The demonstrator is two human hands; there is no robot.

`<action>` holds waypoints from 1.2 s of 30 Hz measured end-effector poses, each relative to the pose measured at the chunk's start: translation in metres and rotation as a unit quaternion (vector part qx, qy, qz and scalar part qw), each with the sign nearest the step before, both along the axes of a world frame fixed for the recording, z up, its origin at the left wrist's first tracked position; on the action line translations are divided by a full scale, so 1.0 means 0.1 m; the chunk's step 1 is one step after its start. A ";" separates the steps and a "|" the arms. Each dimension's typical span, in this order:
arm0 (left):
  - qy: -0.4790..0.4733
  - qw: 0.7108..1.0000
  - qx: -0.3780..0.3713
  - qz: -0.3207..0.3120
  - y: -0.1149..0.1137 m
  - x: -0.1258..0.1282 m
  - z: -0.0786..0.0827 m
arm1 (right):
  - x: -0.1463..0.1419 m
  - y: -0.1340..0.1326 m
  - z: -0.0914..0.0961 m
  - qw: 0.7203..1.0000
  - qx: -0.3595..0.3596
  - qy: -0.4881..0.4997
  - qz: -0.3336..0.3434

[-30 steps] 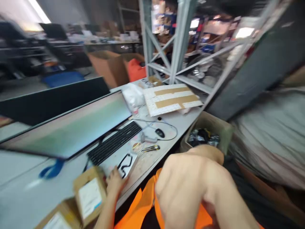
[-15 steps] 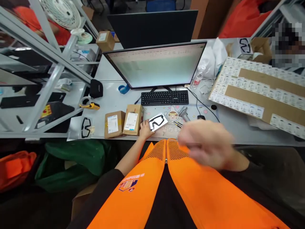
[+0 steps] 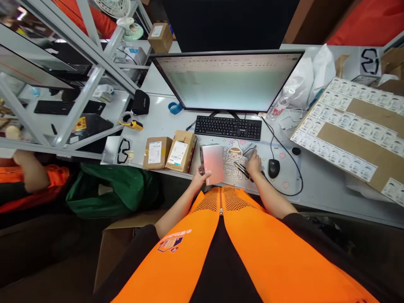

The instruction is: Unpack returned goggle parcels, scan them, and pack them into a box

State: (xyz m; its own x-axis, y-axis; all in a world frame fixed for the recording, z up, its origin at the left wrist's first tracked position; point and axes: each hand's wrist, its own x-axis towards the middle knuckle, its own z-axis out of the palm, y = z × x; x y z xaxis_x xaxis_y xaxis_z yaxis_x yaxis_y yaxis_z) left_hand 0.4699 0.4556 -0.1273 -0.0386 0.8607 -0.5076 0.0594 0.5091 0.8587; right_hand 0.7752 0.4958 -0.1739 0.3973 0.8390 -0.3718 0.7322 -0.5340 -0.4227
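Observation:
A pale pink-and-white box (image 3: 213,163) is tilted up at the front of the desk. My left hand (image 3: 199,177) is closed on its lower left edge, with the thumb across the front. To the right, my right hand (image 3: 253,165) is wrapped round the handle of a grey barcode scanner (image 3: 249,150), whose head points up and left. Dark pen-like tools (image 3: 242,170) lie just left of that hand on the cartoon-printed mat (image 3: 234,152). Two brown parcels (image 3: 181,151) with white labels stand left of the pink-and-white box.
A keyboard (image 3: 227,128) and monitor (image 3: 227,82) stand behind. The mouse (image 3: 273,168) and its cable lie right. A large label-covered cardboard sheet (image 3: 347,134) fills the right side. Left are a yellow-handled tool (image 3: 135,125) and metal frame bars (image 3: 75,94). Another person's arm (image 3: 36,172) shows far left.
My left hand has turned up the box, so its pink side shows instead of the white face with the black outline. My right hand has moved forward from above my lap onto the scanner.

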 end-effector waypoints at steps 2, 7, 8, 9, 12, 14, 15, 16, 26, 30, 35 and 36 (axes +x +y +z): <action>-0.129 0.988 -0.082 0.035 -0.01 0.16 0.07 | 0.05 0.04 0.03 1.000 -0.006 0.013 -0.010; -0.225 0.960 -0.128 0.107 0.07 0.38 0.24 | 0.25 -0.27 0.37 0.996 0.032 0.064 0.054; -0.225 0.959 -0.130 0.112 0.09 0.39 0.26 | 0.28 -0.40 0.46 0.991 0.050 0.085 0.087; -0.222 0.959 -0.133 0.112 0.12 0.39 0.27 | 0.30 -0.53 0.55 0.985 0.068 0.108 0.121; -0.214 0.961 -0.140 0.104 0.18 0.39 0.28 | 0.27 -0.87 0.79 0.960 0.099 0.173 0.194; -0.213 0.960 -0.147 0.106 0.20 0.40 0.29 | 0.19 -1.00 0.91 0.947 0.109 0.213 0.212; -0.214 0.959 -0.149 0.108 0.21 0.41 0.29 | 0.15 -1.02 0.96 0.941 0.115 0.232 0.217; -0.216 0.958 -0.152 0.110 0.22 0.43 0.30 | 0.11 -1.03 1.00 0.936 0.121 0.248 0.221; -0.205 0.962 -0.130 0.126 0.07 0.14 0.60 | 0.08 -0.79 0.85 0.965 0.105 0.168 0.173; -0.161 0.973 0.012 0.166 0.04 -0.65 0.93 | 0.18 -0.58 0.50 0.984 0.074 0.089 0.133; 0.198 0.936 0.173 0.235 0.36 -2.13 1.45 | 0.19 -0.39 0.20 0.994 0.045 0.016 0.101; 0.228 0.926 0.175 0.246 0.47 -2.41 1.50 | 0.16 -0.36 0.17 0.995 0.040 0.008 0.093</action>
State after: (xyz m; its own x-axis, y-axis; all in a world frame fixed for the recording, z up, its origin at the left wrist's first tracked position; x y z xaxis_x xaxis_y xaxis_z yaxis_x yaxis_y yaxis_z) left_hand 0.2284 0.5027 0.0225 -0.6115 0.7905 -0.0354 0.2911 0.2663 0.9189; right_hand 0.7909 0.4595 -0.1571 0.2273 0.9247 -0.3054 0.8080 -0.3542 -0.4709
